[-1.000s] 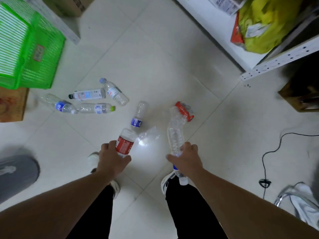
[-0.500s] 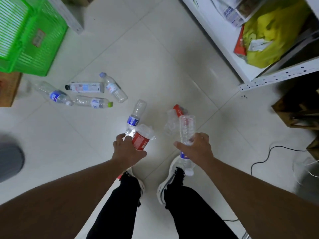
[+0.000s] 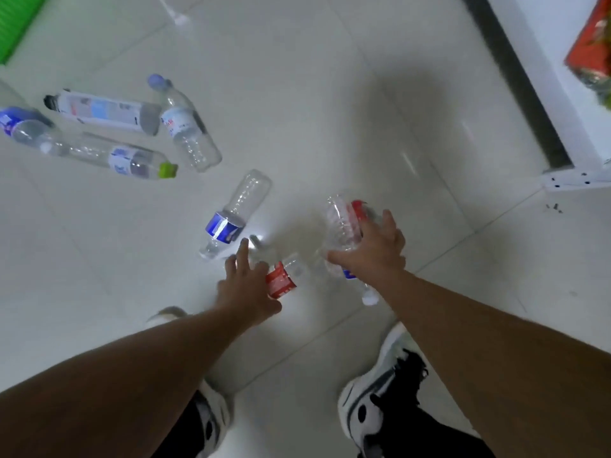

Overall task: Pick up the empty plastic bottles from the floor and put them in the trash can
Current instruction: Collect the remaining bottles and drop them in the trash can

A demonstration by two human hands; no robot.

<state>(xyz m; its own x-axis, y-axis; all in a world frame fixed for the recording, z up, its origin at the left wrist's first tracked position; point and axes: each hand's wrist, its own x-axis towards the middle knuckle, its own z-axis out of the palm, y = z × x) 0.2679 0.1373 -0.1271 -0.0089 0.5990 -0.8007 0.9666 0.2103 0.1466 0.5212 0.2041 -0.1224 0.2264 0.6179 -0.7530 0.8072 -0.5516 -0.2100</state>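
My left hand (image 3: 246,285) holds a clear bottle with a red label (image 3: 281,280), its index finger stretched toward a blue-labelled bottle (image 3: 236,214) lying on the floor. My right hand (image 3: 373,251) grips a clear ribbed bottle (image 3: 340,226) with a white cap hanging below the wrist; its fingers spread over a crushed red-labelled bottle (image 3: 358,208) on the tiles. Several more empty bottles lie at the upper left: a white-labelled one (image 3: 105,112), a blue-capped one (image 3: 186,132), a green-capped one (image 3: 112,155) and a blue-labelled one (image 3: 20,125). No trash can is in view.
A green plastic basket (image 3: 16,21) shows at the top left corner. A white metal shelf (image 3: 575,104) with a red package (image 3: 591,51) stands at the right. My two shoes (image 3: 373,395) are on the tiled floor below my arms.
The view has dropped closer to the floor. Both hands, each still holding a bottle, have reached forward and down toward the bottles lying on the tiles.
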